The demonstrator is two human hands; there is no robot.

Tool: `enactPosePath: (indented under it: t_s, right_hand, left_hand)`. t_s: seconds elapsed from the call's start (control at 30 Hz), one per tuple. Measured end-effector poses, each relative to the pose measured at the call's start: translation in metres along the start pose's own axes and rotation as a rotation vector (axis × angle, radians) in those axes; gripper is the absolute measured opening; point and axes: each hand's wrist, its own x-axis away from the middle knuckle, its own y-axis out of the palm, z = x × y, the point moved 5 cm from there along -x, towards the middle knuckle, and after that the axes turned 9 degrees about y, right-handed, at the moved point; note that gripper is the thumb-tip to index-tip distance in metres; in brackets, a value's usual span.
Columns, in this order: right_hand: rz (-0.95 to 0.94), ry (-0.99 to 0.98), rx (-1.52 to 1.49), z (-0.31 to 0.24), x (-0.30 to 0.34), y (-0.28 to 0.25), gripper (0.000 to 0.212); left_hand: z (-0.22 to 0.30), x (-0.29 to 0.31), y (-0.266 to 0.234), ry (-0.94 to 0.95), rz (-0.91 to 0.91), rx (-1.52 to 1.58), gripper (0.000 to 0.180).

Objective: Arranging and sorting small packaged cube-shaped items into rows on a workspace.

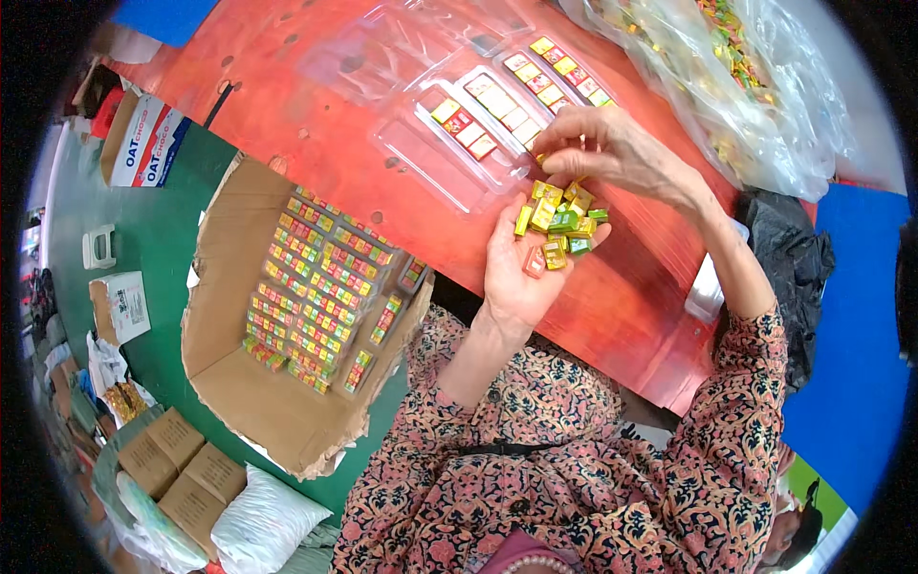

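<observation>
My left hand [513, 279] is palm up, cupping a heap of small wrapped candies [547, 212]. Most are yellow, with a few green and one red. Just above the heap, my right hand [617, 153] has its thumb and fingertips drawn together in a pinch; whatever sits between them is too small to make out. Beyond both hands lies a clear plastic tray [394, 165] with long compartments. Several hold rows of red, yellow and whitish candies [462, 129], while the compartment at its left end shows none.
The red table [316, 134] carries clear packaging and, far right, a large plastic bag [708, 86] of candies. A black bag [784, 268] hangs by its right edge. Left of me, an open carton [225, 234] holds many filled trays [320, 287]. Brown cartons [206, 478] and a white sack [268, 517] stand lower left.
</observation>
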Motion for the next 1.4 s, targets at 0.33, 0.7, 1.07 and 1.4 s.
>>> enactPosePath:
  t_s: [0.33, 0.7, 1.07, 1.4]
  right_hand:
    - [-0.05, -0.224, 0.399, -0.025, 0.012, 0.016, 0.011]
    - [0.397, -0.125, 0.112, -0.013, -0.022, 0.025, 0.011]
    - [0.35, -0.189, 0.464, -0.018, -0.015, 0.034, 0.011]
    - [0.37, -0.112, 0.441, -0.018, -0.012, 0.02, 0.023]
  left_hand:
    - [-0.002, 0.0, -0.007, -0.046, -0.082, 0.006, 0.042]
    - [-0.003, 0.001, -0.011, -0.063, -0.005, 0.02, 0.043]
    - [0.0, 0.003, -0.007, -0.015, 0.104, -0.046, 0.033]
    - [-0.003, 0.001, -0.01, -0.053, 0.077, -0.039, 0.038]
